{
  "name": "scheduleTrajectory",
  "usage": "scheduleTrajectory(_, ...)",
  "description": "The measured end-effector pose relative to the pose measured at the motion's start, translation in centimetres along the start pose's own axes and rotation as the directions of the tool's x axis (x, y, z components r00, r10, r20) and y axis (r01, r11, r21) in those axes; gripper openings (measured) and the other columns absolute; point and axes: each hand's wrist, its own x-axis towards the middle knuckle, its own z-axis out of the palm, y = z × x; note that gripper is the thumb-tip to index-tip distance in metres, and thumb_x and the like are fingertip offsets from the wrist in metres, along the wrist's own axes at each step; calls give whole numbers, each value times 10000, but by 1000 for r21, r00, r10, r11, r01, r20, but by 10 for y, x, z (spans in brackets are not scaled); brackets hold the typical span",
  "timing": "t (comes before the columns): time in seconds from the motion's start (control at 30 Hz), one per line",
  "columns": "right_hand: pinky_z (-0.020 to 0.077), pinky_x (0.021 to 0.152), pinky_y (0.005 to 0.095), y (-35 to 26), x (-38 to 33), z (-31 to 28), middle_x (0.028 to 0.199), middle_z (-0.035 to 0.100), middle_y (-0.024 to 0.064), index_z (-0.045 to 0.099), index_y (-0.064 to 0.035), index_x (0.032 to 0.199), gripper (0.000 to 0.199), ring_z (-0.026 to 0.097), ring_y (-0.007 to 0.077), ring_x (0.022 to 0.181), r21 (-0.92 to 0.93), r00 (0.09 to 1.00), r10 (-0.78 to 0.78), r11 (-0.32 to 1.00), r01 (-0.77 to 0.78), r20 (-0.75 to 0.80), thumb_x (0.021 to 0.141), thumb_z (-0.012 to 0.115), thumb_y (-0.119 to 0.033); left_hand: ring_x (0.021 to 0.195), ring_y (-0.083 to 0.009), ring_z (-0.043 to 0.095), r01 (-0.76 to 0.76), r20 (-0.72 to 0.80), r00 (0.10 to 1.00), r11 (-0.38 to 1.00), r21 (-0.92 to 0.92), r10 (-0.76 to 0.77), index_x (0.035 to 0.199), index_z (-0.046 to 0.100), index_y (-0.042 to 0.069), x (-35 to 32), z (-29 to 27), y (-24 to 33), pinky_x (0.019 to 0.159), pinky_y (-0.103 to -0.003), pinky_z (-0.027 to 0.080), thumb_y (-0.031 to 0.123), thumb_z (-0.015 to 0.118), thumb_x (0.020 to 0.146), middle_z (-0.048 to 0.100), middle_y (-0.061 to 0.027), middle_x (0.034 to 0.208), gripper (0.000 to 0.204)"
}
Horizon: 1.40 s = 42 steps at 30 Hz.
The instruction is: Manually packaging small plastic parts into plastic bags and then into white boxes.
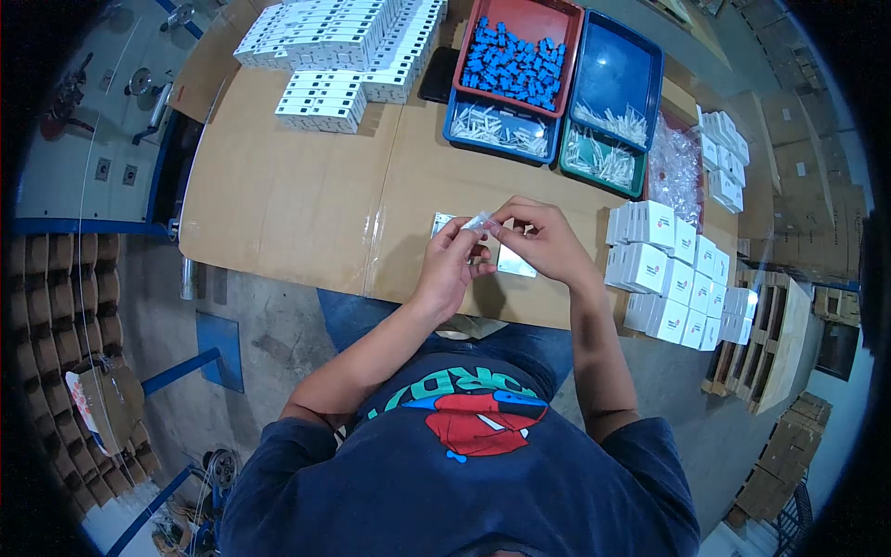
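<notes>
A small clear plastic bag point(478, 221) is pinched between my two hands above the cardboard-covered table. My left hand point(447, 267) grips its near left side with thumb and forefinger, the other fingers curled. From the right, my right hand point(546, 239) pinches the bag's other end. What lies inside the bag is too small to tell. Under my right hand, a flat white piece point(516, 264) rests on the table. Another pale, flat piece point(440, 223) shows partly behind my left hand's fingers.
A red tray point(576, 56) of blue plastic parts, blue trays point(654, 79) and a green tray point(637, 181) of small whitish pieces stand at the back. Clear bags point(676, 167) lie beside them. White boxes point(673, 269) are stacked right; white units point(320, 97) far left, near a black object point(438, 74).
</notes>
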Motion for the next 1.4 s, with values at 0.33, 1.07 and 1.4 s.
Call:
scheduleTrajectory(0.33,421,628,234,8,0,-2,907,652,36,730,13,1040,154,565,87,771,18,997,-38,999,39,-71,915,691,-68,926,-134,645,-7,10,1000,1000,19,7,1206,641,20,-3,-4,12,725,-303,593,127,649,983,639,-43,1043,248)
scheduleTrajectory(1.07,367,593,218,9,-1,2,850,621,4,707,10,937,127,465,40,672,90,990,-8,996,21,-142,868,773,-74,907,-148,683,-42,9,999,980,196,41,1221,608,49,-1,-2,9,707,-293,592,172,667,993,685,-50,1039,266)
scheduleTrajectory(1.4,367,583,221,20,-2,0,871,603,12,754,-14,1013,127,509,49,700,96,984,-168,980,174,-62,888,739,-28,945,-155,678,7,-27,1000,995,95,-5,1225,623,70,-3,-3,10,723,-298,594,198,631,1018,678,-42,1087,243)
